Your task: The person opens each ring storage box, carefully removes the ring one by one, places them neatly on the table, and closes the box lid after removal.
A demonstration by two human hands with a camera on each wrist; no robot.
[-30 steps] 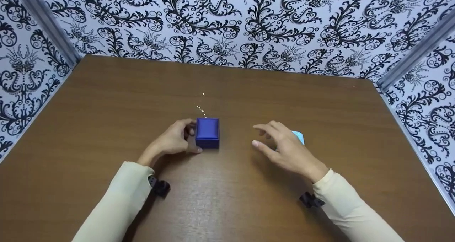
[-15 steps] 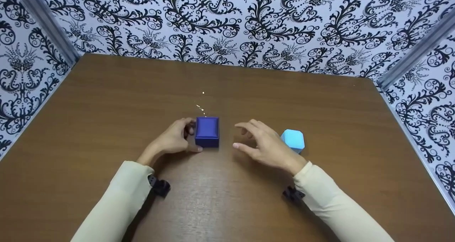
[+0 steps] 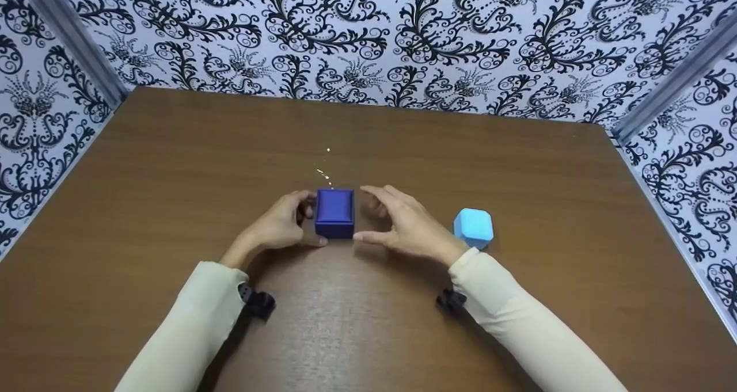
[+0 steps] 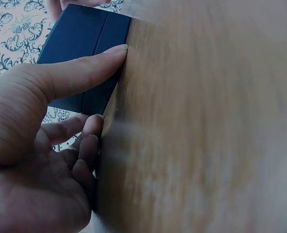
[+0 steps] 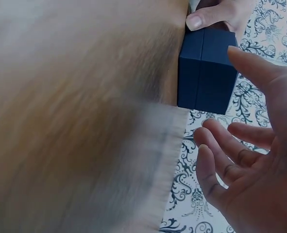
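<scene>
Left hand (image 3: pixel 281 224) has got the box (image 3: pixel 334 213) gripped, thumb across its front. Right hand (image 3: pixel 406 222) is kinda loose, nothing held, right by the box's other side. Cube (image 3: pixel 475 227) sits near that wrist.

Pale glare lies on the near tabletop (image 3: pixel 328 328), which blurs in both wrist views.

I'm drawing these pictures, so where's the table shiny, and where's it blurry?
Head view: pale glare on the table, low centre; left wrist view: it blurs toward the right; right wrist view: table blurry, blue box sharper.
</scene>
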